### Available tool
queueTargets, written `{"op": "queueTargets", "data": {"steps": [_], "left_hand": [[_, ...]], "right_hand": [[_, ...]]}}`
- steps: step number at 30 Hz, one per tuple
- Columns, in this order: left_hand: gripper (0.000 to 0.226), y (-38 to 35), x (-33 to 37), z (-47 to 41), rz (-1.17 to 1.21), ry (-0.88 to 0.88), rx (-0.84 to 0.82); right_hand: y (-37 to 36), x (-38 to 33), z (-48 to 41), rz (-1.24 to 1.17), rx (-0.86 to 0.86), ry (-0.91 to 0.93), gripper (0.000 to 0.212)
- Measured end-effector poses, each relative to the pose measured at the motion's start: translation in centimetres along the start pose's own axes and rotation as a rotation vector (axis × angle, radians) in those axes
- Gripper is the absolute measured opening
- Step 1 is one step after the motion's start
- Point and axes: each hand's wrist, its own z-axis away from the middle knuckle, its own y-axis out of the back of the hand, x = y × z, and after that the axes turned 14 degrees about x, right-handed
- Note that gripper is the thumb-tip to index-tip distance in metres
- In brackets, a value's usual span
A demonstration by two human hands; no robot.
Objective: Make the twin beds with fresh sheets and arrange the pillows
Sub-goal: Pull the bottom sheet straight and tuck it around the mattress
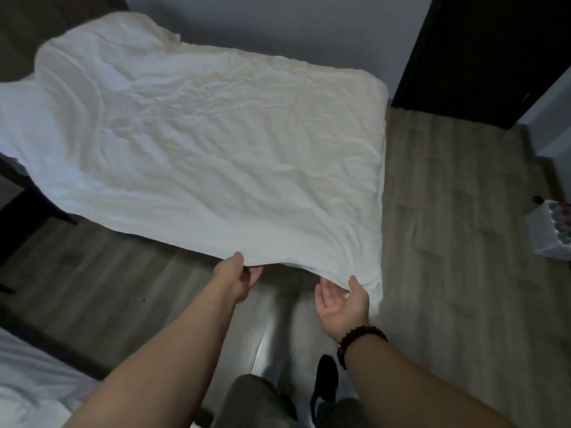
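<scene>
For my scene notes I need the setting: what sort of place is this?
Probably a bedroom, perhaps a guest room: a bed covered with a white sheet, the corner of a second bed at lower left, and a wood-look floor.

The room is dim, with a cool, bluish cast. The sheet [216,143] is the brightest area: warm cream across its middle and blue-grey along the near edge and at the left, with soft shading in its creases. A pale streak of glare lies on the floor [448,211] low in the middle, and a dark shadow sits under the sheet's near edge. The door [482,50] at upper right is nearly black, without detail. The whole frame is soft, and the legs [256,403] at the bottom are smeared. Wall [278,23] and door lines lean toward the corners.
</scene>
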Motion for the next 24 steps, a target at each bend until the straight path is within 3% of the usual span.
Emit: {"op": "queueTargets", "data": {"steps": [3,6,12,18,21,24], "left_hand": [[0.023,1.1,-0.7,-0.1,-0.061,-0.018,-0.061],[0.028,2.2,-0.4,0.5,-0.074,0.015,-0.105],[0.028,3.9,3.8,-2.2,-0.098,0.110,-0.261],[0.032,3.5,8.7,-6.9,-0.087,0.215,-0.284],[0.034,3.6,11.0,-8.9,-0.074,0.191,-0.241],[0.029,3.9,13.4,-11.1,-0.099,0.118,-0.149]], "right_hand": [[-1.3,3.8,-0.3,0.221,-0.032,-0.091,0.060],[-3.7,7.7,0.4,0.335,-0.081,-0.134,0.057],[-7.7,12.7,0.7,0.073,-0.025,0.004,0.032],[-6.9,15.7,1.6,-0.227,-0.084,0.032,0.049],[-6.3,14.6,1.8,-0.207,0.048,0.104,0.036],[-6.4,13.9,2.7,-0.205,0.133,0.134,0.039]]}}
